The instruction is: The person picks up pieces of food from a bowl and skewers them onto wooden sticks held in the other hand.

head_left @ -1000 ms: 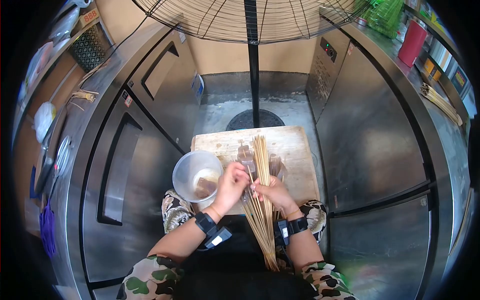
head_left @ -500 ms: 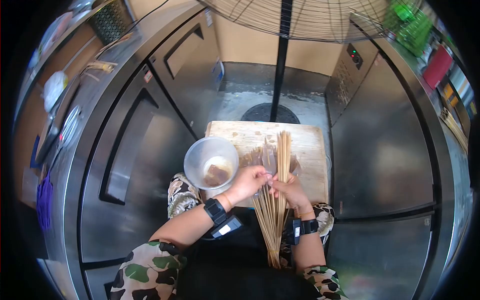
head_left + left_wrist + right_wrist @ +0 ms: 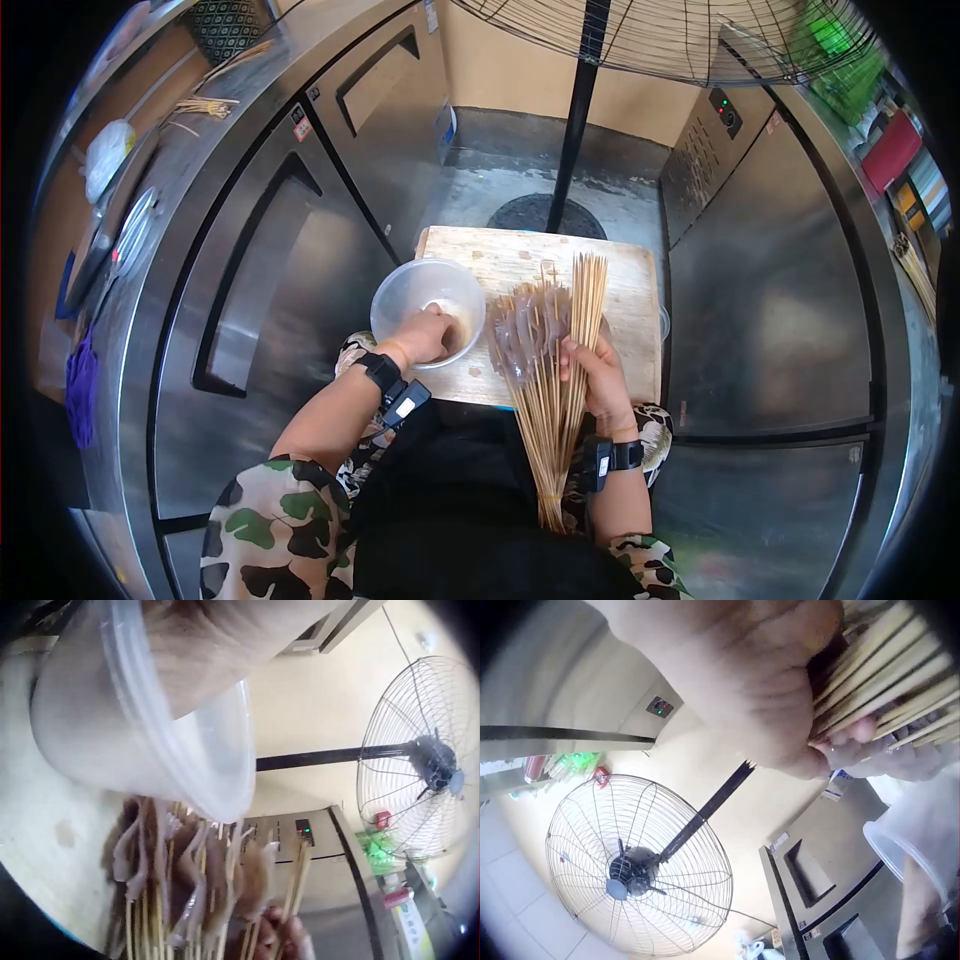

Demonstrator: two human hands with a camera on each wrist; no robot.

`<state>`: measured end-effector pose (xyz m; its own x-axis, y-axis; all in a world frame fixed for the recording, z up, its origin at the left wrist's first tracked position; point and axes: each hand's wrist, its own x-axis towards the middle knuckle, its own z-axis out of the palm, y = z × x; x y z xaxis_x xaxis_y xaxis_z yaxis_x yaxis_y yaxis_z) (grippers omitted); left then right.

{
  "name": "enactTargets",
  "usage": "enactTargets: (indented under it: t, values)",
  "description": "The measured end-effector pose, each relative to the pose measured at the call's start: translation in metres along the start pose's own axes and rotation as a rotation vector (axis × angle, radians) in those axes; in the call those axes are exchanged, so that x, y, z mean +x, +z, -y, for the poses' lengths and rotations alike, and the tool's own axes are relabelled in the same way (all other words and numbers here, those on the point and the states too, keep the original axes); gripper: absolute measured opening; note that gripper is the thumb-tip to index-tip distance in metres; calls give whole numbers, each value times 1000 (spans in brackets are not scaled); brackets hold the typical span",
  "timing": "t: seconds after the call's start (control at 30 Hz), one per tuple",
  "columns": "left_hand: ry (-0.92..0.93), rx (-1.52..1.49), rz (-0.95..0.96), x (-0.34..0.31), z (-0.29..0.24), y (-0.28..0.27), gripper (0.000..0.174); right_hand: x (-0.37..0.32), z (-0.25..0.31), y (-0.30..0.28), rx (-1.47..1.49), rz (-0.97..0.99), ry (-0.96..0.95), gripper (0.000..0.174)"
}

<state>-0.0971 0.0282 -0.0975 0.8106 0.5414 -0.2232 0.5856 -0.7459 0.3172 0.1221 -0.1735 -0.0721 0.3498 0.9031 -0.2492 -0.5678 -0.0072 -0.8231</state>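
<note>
My left hand reaches down into a translucent plastic tub, its fingertips hidden inside. My right hand grips a bundle of bare bamboo skewers, pointed ends up, with the thumb across the front. Beside it, skewers threaded with floppy greyish-brown slices fan out over the wooden board. Their lower ends run together with the bundle towards the lap. In the left wrist view the folded slices stand close under the tub's rim.
A large wire fan on a black pole stands beyond the board. Steel cabinets flank both sides, the left one and the right one. More skewers lie on the left counter, near a wire whisk.
My left hand has moved from the skewers beside my right hand leftward into the tub. My right hand still holds the bundle. The head view has shifted, and more of the threaded slices shows.
</note>
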Motion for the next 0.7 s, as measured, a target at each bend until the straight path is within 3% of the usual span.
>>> enactTargets:
  t: [0.23,0.33,0.43,0.53,0.7]
  values:
    - [-121,-85,191,2,-13,-9,14,3,4,-1,55,-10,67,4]
    - [-181,-151,69,0,-12,-17,12,8,-2,-3,5,9,70,6]
    - [-256,-646,28,5,4,-16,17,10,-6,-6,-29,34,78,8]
    - [-219,-1089,-67,-2,4,-30,20,9,-6,-3,-74,-9,48,9]
    - [-322,-1401,-146,-14,-12,-55,10,9,-6,-3,-67,25,49,8]
